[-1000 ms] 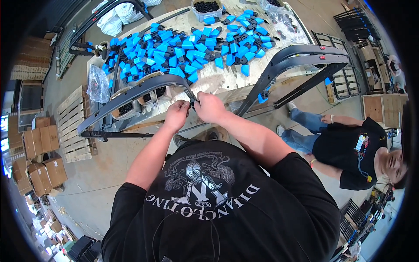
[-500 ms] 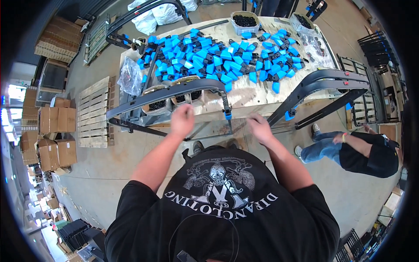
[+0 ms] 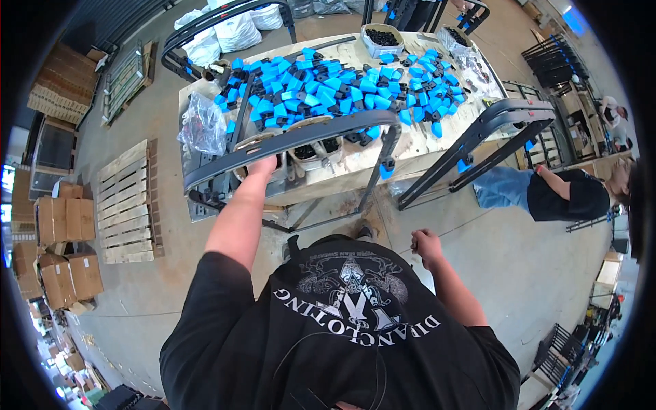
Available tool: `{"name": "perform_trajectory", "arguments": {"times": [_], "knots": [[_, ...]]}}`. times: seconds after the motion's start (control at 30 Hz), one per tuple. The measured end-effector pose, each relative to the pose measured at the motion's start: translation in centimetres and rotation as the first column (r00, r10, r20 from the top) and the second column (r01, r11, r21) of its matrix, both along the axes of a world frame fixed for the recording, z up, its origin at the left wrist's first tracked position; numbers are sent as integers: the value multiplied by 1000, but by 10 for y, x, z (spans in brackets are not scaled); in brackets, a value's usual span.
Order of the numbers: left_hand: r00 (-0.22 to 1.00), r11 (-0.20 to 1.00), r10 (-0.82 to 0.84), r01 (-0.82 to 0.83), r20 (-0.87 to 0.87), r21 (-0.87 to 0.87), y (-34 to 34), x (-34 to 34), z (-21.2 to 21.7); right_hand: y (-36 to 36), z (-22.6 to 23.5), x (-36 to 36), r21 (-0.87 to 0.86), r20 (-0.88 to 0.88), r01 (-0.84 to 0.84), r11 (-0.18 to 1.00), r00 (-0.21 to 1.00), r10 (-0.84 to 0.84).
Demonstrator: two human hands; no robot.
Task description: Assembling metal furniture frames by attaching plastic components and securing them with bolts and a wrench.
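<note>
My left hand (image 3: 262, 165) reaches beneath the upper bar of a black metal frame (image 3: 294, 142), into a container (image 3: 277, 175) at the table's near edge. The bar and the container hide its fingers. My right hand (image 3: 426, 247) hangs to the right of my body, over the floor, with fingers curled closed; whether something small is inside cannot be made out. Beside the left hand stands another container of small black parts (image 3: 331, 146). A big pile of blue-and-black plastic pieces (image 3: 328, 89) covers the tabletop beyond.
A second black frame (image 3: 471, 142) leans at the wooden table's (image 3: 342, 179) right front. A clear plastic bag (image 3: 203, 124) lies at the table's left. One co-worker (image 3: 567, 191) stands at the right; another is partly visible behind the table. A pallet (image 3: 126, 203) and cardboard boxes (image 3: 65, 220) sit leftward.
My left hand has gone forward and left, under the bar into the container. My right hand has drawn back from the frame towards my body. The view has shifted slightly.
</note>
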State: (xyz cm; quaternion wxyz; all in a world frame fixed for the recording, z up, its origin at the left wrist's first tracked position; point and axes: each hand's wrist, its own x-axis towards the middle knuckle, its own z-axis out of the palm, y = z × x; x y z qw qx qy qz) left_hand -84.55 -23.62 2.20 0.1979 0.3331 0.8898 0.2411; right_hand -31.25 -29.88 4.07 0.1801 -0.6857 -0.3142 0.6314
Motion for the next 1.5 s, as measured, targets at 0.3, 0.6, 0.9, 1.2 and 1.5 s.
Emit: {"name": "perform_trajectory", "arguments": {"times": [0.3, 0.6, 0.9, 1.2, 1.5], "knots": [[595, 663, -746, 618, 300, 421, -172, 55, 142, -57, 71, -261, 67, -702, -212, 975, 685, 197], [710, 742, -644, 488, 284, 461, -260, -9, 145, -98, 80, -362, -131, -922, -330, 935, 388, 7], [689, 676, -724, 699, 32, 232, -284, -58, 130, -114, 56, -406, -208, -913, -420, 883, 406, -22], [717, 923, -321, 90, 619, 375, -313, -98, 61, -112, 12, -450, 38, -192, -689, 724, 706, 682], [344, 878, -213, -344, 915, 333, -283, -125, 24, -114, 18, -503, 256, 213, -802, 539, 591, 778]]}}
